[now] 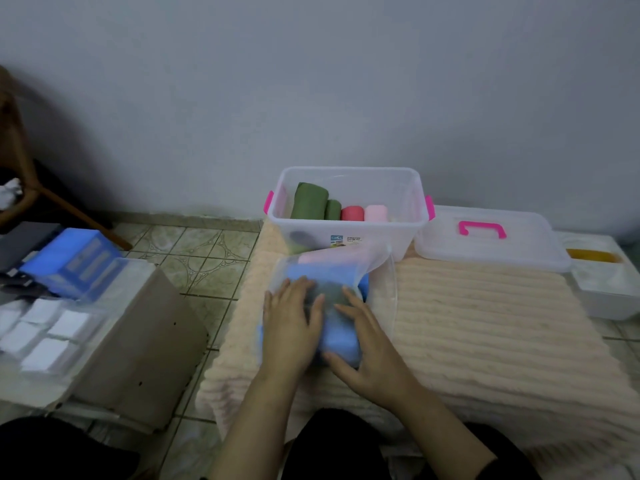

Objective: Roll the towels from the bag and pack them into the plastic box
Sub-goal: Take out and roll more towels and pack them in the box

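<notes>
While both hands, left hand (291, 320) and right hand (367, 355), lie flat and open on the blue towel (337, 344) in the clear bag (367, 268) before the plastic box (349, 209), pull out slowly, roll tight.

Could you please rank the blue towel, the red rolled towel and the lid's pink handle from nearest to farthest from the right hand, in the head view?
From the right hand:
1. Blue towel, under the hand, in the bag.
2. Red rolled towel, in the box beyond.
3. Pink handle, on the lid, far right.
</notes>
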